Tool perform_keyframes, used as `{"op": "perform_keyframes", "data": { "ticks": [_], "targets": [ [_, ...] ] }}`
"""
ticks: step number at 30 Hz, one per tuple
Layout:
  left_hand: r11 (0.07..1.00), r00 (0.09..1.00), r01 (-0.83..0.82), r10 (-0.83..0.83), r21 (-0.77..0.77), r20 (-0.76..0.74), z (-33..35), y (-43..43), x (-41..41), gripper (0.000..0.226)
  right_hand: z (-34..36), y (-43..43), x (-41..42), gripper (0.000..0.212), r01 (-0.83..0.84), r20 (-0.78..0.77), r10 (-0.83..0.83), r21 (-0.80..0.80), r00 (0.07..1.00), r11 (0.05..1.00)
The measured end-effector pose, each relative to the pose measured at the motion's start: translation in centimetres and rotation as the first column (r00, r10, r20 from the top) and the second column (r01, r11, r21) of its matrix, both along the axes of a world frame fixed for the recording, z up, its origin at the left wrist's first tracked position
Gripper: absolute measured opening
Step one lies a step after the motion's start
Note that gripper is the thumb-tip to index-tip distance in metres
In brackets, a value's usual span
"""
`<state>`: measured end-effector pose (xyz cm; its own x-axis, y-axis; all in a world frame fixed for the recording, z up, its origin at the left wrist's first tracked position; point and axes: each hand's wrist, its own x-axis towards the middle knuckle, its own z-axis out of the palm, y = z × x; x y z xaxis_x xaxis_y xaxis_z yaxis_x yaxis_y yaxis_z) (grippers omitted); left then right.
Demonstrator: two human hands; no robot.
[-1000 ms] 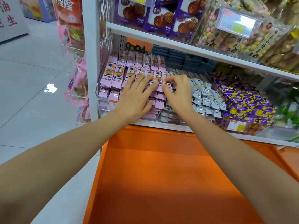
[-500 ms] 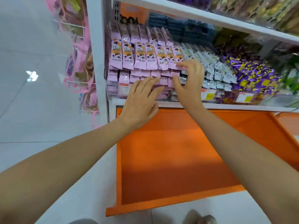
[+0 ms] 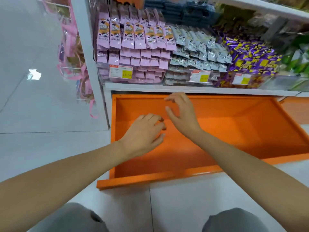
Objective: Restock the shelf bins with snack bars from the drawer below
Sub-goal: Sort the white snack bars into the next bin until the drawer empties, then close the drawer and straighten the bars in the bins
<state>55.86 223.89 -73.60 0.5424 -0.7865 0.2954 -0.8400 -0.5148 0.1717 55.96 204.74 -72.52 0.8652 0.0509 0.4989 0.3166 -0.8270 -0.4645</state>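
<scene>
Over the drawer point(image 3: 242, 131), left hand point(image 3: 143, 131) and right hand point(image 3: 182, 114) loosely curled, right corner cropped.

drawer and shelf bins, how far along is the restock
Done: the pink snack bars are stacked high in their bin, and the grey bars beside them too. In hand: nothing; the left hand and right hand hover empty over the open orange drawer, which shows no bars in its visible part. Left: probably just shutting the drawer.
</scene>
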Motion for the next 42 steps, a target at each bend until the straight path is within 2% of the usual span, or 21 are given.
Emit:
{"op": "perform_keyframes", "data": {
  "ticks": [4, 8, 11, 15, 27, 31, 35, 38, 40, 42],
  "targets": [
    [0.987, 0.99, 0.082, -0.065, 0.135, -0.125, -2.1, -0.6, -6.1, 0.06, -2.6, -1.3, -5.8, 0.025, -0.041, -0.143, 0.037, -0.024, 0.989, 0.999],
    [0.953, 0.994, 0.088, -0.067, 0.288, -0.083, -4.7, -0.6, -9.9, 0.07, -4.6, -2.6, -11.2, 0.035, -0.019, -0.289, -0.011, -0.102, 0.957, 0.995],
    [0.951, 0.999, 0.03, -0.016, 0.308, -0.049, -5.4, -0.7, -9.9, 0.071, -5.9, -3.4, -13.6, 0.045, -0.015, -0.351, -0.058, -0.2, 0.935, 0.98],
    [0.95, 0.999, -0.035, 0.04, 0.311, -0.007, -5.3, -1.2, -9.1, 0.074, -6.2, -3.2, -13.0, 0.046, -0.005, -0.329, -0.087, -0.267, 0.94, 0.964],
    [0.952, 0.987, -0.115, 0.078, 0.282, 0.14, -5.4, -2.2, -2.2, 0.076, -6.4, -3.7, -5.9, 0.052, 0.059, -0.233, -0.135, -0.306, 0.963, 0.95],
    [0.953, 0.978, -0.119, 0.065, 0.278, 0.196, -5.5, -2.5, 0.6, 0.075, -6.5, -4.2, -4.4, 0.049, 0.065, -0.141, -0.117, -0.331, 0.983, 0.941],
    [0.948, 0.945, -0.164, 0.072, 0.273, 0.318, -5.6, -3.0, 2.9, 0.071, -8.2, -4.8, -6.2, 0.062, 0.071, -0.101, -0.124, -0.417, 0.987, 0.906],
    [0.963, 0.889, -0.129, 0.006, 0.237, 0.457, -7.2, -2.8, 2.6, 0.065, -10.7, -5.5, -7.9, 0.071, 0.119, -0.141, -0.215, -0.497, 0.966, 0.86],
    [0.954, 0.858, -0.062, -0.098, 0.292, 0.503, -9.2, -2.3, 1.3, 0.067, -12.0, -6.0, -8.1, 0.074, 0.136, -0.155, -0.255, -0.535, 0.954, 0.834],
    [0.926, 0.86, -0.046, -0.155, 0.376, 0.486, -11.1, -1.7, 0.4, 0.075, -12.5, -6.4, -7.6, 0.077, 0.127, -0.17, -0.262, -0.555, 0.95, 0.822]
  ]
}}
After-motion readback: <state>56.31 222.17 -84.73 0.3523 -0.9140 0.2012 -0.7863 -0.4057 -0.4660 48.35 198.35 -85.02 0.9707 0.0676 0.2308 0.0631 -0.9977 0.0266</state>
